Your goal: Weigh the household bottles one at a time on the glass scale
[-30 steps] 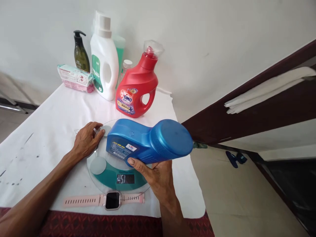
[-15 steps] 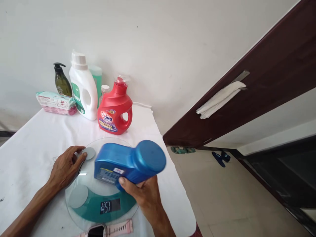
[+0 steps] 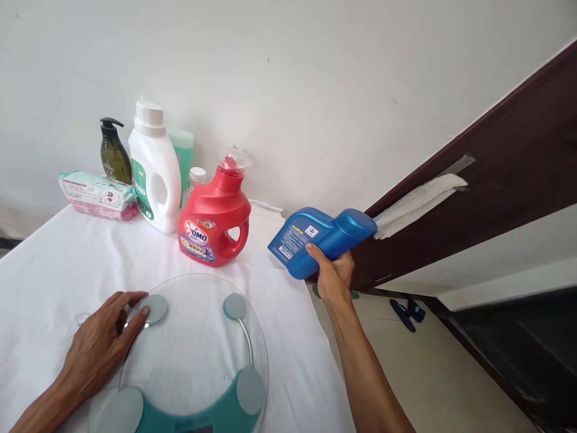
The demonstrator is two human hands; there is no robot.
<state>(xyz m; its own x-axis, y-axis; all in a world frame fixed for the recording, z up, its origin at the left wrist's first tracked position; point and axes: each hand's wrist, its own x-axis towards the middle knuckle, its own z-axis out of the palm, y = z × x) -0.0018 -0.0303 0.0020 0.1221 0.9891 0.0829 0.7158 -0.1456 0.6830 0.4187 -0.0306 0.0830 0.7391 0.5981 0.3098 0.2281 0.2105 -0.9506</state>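
Note:
My right hand [image 3: 334,273] grips a blue plastic bottle [image 3: 311,237] by its neck side, thumb on the labelled face. The bottle is tilted, its wide round cap pointing right, off the table's right edge and in front of the door. On the table lies a round glass bathroom scale [image 3: 193,361] with grey pads and a teal band; its display is mostly cut off at the bottom. My left hand [image 3: 101,334] rests at the scale's left edge, thumb and forefinger apart on the upper left pad. Behind the scale stands a red OMO detergent bottle [image 3: 211,216].
Along the wall stand a white detergent bottle [image 3: 155,168], a green container [image 3: 184,150], a small white-capped jar [image 3: 197,175] and a dark pump bottle [image 3: 115,153]. A wipes pack [image 3: 97,192] lies left. A white cloth [image 3: 419,204] hangs on the door handle; slippers [image 3: 408,313] lie on the floor.
The blue bottle has moved in my right hand from above the scale to the right, beyond the table edge. My left hand stays at the scale. The view has shifted, leaving the pink watch out of frame.

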